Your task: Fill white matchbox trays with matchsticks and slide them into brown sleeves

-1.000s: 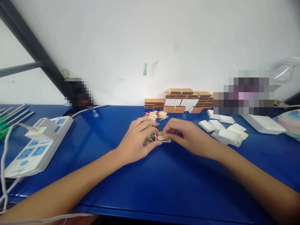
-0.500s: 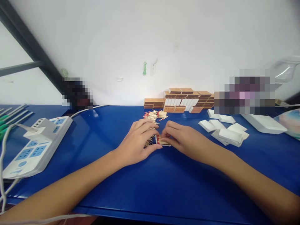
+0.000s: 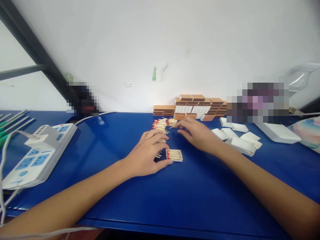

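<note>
A white matchbox tray (image 3: 181, 156), with red-tipped matches (image 3: 174, 154) lying in it, sits on the blue table. My left hand (image 3: 148, 153) rests at its left end, the thumb and index finger bracketing the tray at its near and far corners. More loose matches lie partly hidden under and behind that hand's fingers. Beyond the tray is a loose heap of matches (image 3: 160, 124), with a smaller bunch (image 3: 172, 122) on its right. My right hand (image 3: 193, 133) hovers by this bunch, fingertips near the match heads, thumb apart from the fingers.
Stacked brown matchboxes (image 3: 192, 103) stand against the wall. Several white trays (image 3: 241, 143) lie loose at right, near a larger white box (image 3: 280, 133). A power strip (image 3: 42, 156) with cables and green-handled tools (image 3: 15, 125) occupy the left side of the blue table (image 3: 160, 196).
My right hand has moved from the tray up and away to the small bunch of matches, uncovering the tray's right side. My left hand stays by the tray.
</note>
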Motion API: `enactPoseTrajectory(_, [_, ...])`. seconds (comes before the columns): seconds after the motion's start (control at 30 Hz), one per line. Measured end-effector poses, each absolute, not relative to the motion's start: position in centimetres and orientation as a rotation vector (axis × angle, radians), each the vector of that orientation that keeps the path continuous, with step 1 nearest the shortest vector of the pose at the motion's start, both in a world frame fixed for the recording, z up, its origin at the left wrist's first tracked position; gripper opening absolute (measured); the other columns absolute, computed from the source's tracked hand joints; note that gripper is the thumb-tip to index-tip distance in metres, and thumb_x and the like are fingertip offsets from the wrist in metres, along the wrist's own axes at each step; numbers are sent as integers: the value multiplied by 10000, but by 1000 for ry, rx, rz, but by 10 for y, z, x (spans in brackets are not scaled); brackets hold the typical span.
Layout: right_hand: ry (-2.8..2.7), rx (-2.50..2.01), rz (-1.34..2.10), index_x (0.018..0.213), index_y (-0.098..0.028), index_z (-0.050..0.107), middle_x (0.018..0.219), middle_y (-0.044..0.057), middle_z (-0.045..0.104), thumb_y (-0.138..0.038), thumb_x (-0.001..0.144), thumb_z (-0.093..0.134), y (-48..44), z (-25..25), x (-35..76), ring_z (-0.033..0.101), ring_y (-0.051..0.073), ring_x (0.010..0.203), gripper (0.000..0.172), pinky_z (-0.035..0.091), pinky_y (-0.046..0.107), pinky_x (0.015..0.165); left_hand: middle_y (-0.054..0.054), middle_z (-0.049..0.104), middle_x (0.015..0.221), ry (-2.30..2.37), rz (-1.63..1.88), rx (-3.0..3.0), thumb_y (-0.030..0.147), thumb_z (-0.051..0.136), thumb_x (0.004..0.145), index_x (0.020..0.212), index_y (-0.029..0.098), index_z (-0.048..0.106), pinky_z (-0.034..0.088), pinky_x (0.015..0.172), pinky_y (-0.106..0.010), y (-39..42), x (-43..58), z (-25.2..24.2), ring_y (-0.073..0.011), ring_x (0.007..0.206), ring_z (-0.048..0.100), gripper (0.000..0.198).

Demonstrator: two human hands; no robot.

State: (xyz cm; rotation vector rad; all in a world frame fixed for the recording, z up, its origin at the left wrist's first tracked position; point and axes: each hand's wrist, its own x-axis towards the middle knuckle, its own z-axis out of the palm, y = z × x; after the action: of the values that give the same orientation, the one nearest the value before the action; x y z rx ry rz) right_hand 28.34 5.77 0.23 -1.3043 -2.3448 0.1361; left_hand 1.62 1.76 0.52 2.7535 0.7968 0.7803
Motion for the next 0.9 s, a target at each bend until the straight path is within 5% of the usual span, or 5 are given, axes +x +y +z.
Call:
enactPoseTrajectory(0.43, [-2320,-1304,206,887,-212,612,958,104,622,-285,987,560,93,-10,287,608,263,904,134,499,399,829,-100,662,1368,802,783,2792,451,758,911,1074,209,721,390,1161,-524,18,16,4,-311,1392,509,293])
enactPoseTrajectory(0.9, [-2384,-1376,222,908,-201,606,976,117,632,-322,997,513,82,-8,281,596,265,910,177,489,413,833,-107,657,1378,813,797,2805,447,761,907,1099,203,715,386,1166,-543,20,15,3,-320,1396,504,314])
